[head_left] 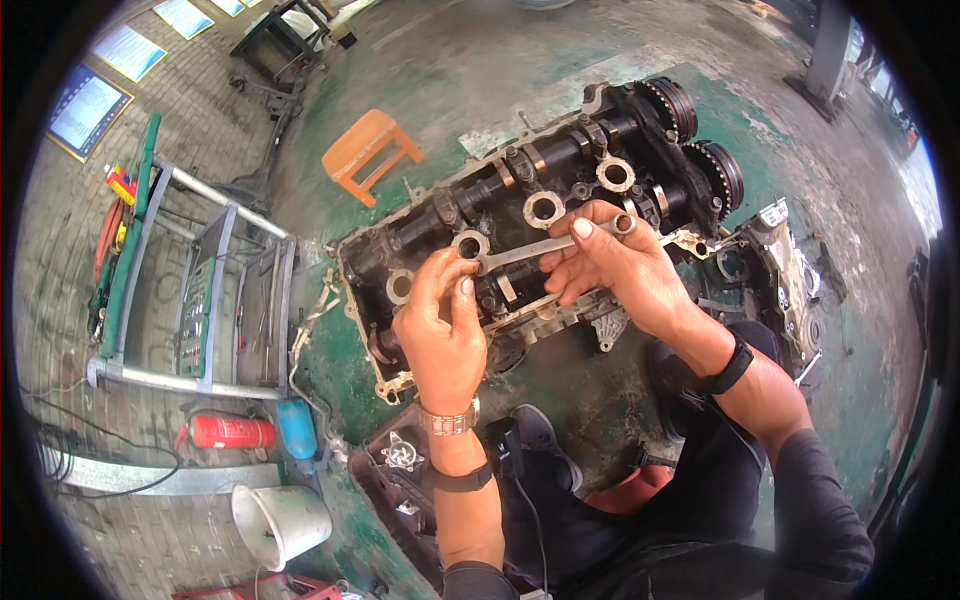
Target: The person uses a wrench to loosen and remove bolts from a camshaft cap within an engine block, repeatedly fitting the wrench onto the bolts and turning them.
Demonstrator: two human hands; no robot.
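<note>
I see blue rectangular wall posters [88, 108] upper left. My right hand [610, 268] grips a long silver steel wrench [545, 244] over the dark greasy engine cylinder head [520, 215]; my left hand [442, 322] pinches its open end.

Steel wrench [545, 245], slim and grey, held level above a cylinder head [520, 215], ring end right, other end left by a round well. Gripped at the right end and pinched near the left. Head: grimy dark casting, lying slantwise on the floor from near left to far right, four pale-rimmed wells in a row, camshafts exposed, two toothed sprockets at the far right end.
</note>
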